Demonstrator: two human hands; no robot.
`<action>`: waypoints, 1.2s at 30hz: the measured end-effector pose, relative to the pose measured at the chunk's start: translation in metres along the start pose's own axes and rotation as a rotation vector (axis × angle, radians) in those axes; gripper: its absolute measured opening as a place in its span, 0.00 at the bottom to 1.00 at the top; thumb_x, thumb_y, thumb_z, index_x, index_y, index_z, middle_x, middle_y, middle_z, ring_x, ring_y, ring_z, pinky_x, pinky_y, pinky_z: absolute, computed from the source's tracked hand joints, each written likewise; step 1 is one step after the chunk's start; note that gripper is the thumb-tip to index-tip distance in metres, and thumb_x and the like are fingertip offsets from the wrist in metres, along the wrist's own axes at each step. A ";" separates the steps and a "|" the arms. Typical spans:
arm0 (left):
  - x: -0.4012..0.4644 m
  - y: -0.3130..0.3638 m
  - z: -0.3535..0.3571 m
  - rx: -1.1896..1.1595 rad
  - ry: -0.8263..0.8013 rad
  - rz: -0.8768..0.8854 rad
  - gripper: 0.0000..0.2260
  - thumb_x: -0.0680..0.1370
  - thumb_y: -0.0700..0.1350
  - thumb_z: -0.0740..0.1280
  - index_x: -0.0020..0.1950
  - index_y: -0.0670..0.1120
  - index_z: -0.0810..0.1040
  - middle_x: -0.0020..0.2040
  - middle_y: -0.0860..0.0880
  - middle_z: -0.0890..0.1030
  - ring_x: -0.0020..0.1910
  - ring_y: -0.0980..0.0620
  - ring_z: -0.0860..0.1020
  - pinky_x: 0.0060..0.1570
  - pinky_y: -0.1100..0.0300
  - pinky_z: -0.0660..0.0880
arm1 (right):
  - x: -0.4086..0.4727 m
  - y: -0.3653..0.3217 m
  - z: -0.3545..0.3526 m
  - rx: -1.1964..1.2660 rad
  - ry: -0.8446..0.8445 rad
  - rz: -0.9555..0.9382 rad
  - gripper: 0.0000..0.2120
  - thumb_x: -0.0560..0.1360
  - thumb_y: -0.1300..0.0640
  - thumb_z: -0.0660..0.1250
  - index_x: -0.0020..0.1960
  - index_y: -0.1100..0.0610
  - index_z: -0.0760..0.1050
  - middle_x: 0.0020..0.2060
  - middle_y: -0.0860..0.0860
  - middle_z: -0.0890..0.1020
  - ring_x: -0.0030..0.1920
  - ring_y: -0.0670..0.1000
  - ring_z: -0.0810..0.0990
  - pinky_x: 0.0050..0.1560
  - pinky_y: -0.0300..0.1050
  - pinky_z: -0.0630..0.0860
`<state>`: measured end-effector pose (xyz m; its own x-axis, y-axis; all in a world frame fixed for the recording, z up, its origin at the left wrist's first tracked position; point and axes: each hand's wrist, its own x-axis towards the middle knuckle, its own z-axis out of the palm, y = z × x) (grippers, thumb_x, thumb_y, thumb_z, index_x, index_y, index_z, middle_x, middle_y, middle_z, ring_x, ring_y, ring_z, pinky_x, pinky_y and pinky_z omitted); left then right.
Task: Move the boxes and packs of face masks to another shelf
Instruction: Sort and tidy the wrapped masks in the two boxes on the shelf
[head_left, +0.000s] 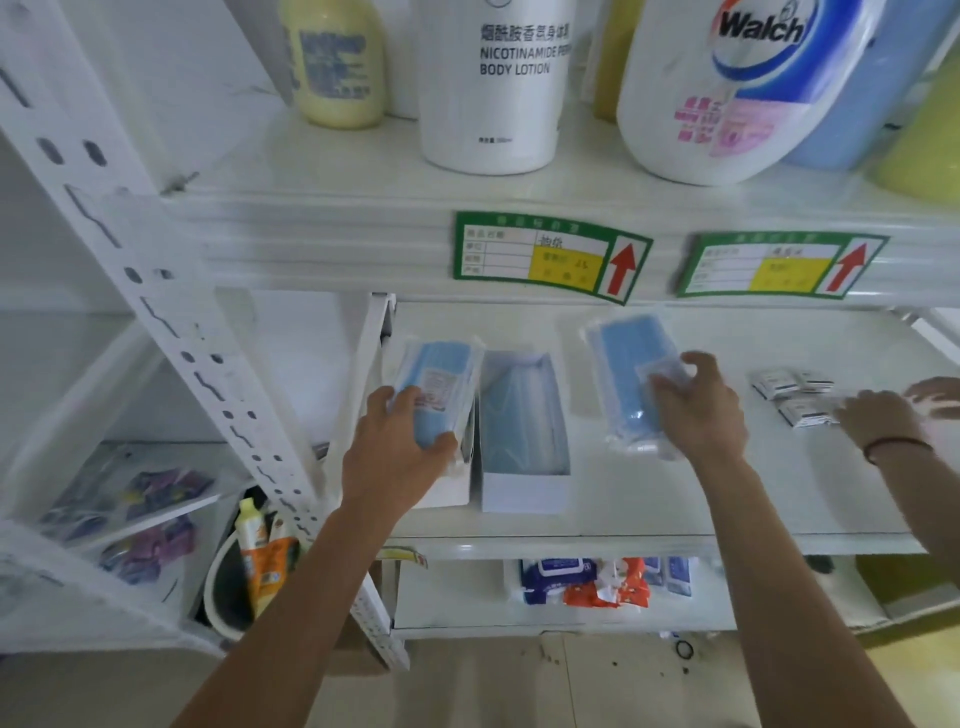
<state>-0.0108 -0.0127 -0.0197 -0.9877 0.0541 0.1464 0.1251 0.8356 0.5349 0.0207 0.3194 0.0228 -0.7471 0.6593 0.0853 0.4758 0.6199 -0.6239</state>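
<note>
Both grips are closed round packs of blue masks on the middle shelf (727, 493). One pack (439, 395) is gripped by the left hand (400, 452), fingers curled round its near end, and it is held over a white box (452, 488) at the shelf's left end. A second pack (631, 374) is pinched by the right hand (696, 410) at its near right corner, thumb on top (whether it is lifted off the shelf cannot be told). Between the two packs an open box (522, 441) of masks is set on the shelf, just beside the white box. Small sachets (795, 395) are seen further right, touched by another person's hand (878, 421). Bottles (493, 83) are lined up on the shelf above.
</note>
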 end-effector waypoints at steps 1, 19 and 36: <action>-0.001 0.000 -0.001 -0.032 0.008 0.001 0.29 0.72 0.61 0.66 0.70 0.53 0.67 0.70 0.51 0.67 0.59 0.46 0.76 0.47 0.47 0.81 | -0.005 0.013 0.011 -0.008 -0.037 0.046 0.22 0.77 0.46 0.65 0.69 0.49 0.67 0.61 0.59 0.80 0.58 0.63 0.79 0.54 0.54 0.73; -0.014 0.110 0.023 -0.272 0.090 0.321 0.24 0.76 0.60 0.68 0.69 0.51 0.70 0.73 0.49 0.68 0.62 0.48 0.77 0.47 0.51 0.83 | -0.035 -0.058 0.009 0.850 -0.613 0.091 0.24 0.78 0.42 0.68 0.57 0.63 0.82 0.48 0.61 0.86 0.45 0.59 0.86 0.44 0.52 0.83; -0.016 -0.006 0.014 -0.126 0.178 0.422 0.05 0.78 0.46 0.67 0.47 0.49 0.82 0.44 0.55 0.83 0.44 0.54 0.79 0.47 0.51 0.78 | -0.008 0.037 0.075 0.022 -0.364 0.104 0.14 0.79 0.53 0.66 0.60 0.61 0.75 0.54 0.60 0.81 0.47 0.58 0.79 0.44 0.46 0.75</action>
<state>0.0031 -0.0109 -0.0372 -0.8183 0.2711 0.5068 0.5331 0.6876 0.4930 0.0093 0.3045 -0.0592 -0.8133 0.5213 -0.2584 0.5506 0.5461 -0.6314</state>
